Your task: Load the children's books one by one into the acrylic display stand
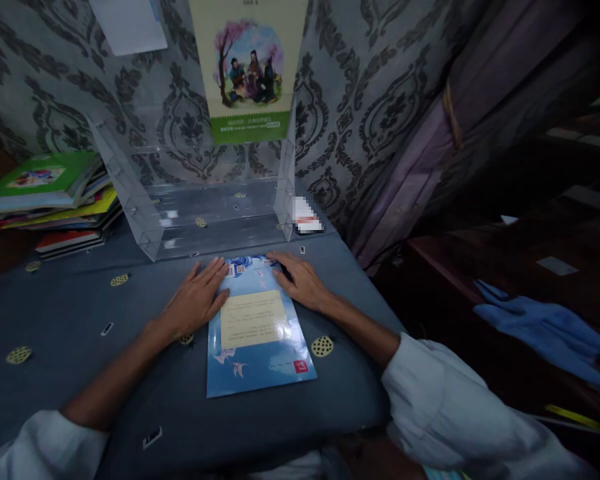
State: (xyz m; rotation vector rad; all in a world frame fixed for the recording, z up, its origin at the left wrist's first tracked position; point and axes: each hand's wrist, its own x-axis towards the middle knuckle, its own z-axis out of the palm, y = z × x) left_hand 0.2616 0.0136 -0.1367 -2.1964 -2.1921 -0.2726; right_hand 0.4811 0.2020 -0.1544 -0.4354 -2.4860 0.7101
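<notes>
A light-blue booklet (257, 330) with a cream panel lies on a slate-blue cloth (70, 320) dotted with yellow motifs; far behind, grey damask wallpaper (370, 100); far left, a green-topped book stack (55, 197); right, purple curtain (430, 167).

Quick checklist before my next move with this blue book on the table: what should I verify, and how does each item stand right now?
1. Blue book lies flat on the tablecloth: ok.
2. Left hand rests flat on the book's left edge, fingers spread: ok.
3. Right hand rests flat at its far right corner: ok.
4. Any fingers hooked under the book's edge: cannot tell, the hands hide it.
5. Clear acrylic rack stands just behind the book, open side facing it: ok.
6. Stack of books sits apart at the far left: ok.
</notes>
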